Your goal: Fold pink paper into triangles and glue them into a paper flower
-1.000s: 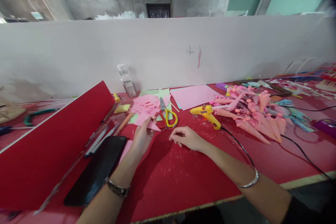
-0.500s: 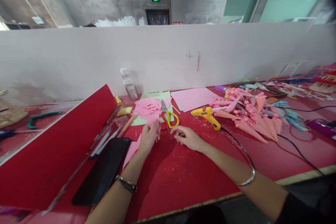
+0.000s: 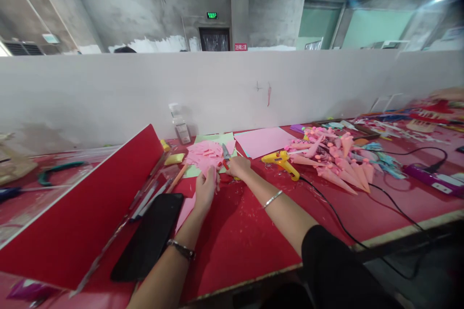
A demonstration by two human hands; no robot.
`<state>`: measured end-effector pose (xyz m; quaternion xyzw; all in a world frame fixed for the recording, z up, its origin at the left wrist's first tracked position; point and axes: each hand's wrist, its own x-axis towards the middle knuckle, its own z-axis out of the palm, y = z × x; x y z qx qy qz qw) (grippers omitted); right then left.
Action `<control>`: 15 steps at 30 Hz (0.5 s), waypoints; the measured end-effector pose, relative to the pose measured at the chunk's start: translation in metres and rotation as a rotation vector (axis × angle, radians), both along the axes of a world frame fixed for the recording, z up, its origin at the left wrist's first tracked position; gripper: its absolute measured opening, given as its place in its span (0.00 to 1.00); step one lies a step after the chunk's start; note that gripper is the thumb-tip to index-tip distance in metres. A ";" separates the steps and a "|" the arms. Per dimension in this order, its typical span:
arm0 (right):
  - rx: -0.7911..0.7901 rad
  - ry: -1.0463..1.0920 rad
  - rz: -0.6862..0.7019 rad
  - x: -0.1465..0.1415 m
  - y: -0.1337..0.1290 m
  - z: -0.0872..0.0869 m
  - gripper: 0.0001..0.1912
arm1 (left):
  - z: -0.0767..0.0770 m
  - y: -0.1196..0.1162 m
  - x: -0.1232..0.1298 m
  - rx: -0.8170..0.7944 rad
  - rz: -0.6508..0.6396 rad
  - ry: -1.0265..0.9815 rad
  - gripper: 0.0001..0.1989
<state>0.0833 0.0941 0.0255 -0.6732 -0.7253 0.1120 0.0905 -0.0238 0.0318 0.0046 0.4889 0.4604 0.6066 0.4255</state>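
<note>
My left hand (image 3: 206, 186) is closed on a strip of pink paper (image 3: 210, 170), its upper end against a pile of cut pink paper pieces (image 3: 203, 152). My right hand (image 3: 238, 167) has its fingers closed over the handles of the scissors (image 3: 226, 151). The blades point away from me, beside the pile, and most of the yellow handle is covered by the hand. Under the pile lies a pale green sheet (image 3: 229, 138). A folded pink sheet (image 3: 184, 212) shows beside my left wrist.
A yellow glue gun (image 3: 282, 160) lies right of my hands, its black cord trailing right. Beyond it are many pink paper cones (image 3: 337, 154). On the left are a black phone (image 3: 148, 239) and a standing red board (image 3: 97, 203). A clear bottle (image 3: 180, 125) stands by the partition.
My right hand has moved forward and left from the bare table onto the scissors' handles. My left hand keeps hold of the pink paper strip. The camera view has tilted up slightly.
</note>
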 end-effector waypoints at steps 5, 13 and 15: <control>-0.027 0.091 -0.047 -0.007 0.010 -0.004 0.20 | -0.001 -0.002 0.001 0.004 0.015 0.069 0.18; 0.068 0.402 -0.082 0.016 0.007 0.001 0.16 | -0.002 0.000 -0.001 0.033 0.112 0.173 0.13; 0.098 0.499 -0.062 0.024 -0.001 0.006 0.14 | -0.001 -0.001 0.000 0.027 0.117 0.188 0.14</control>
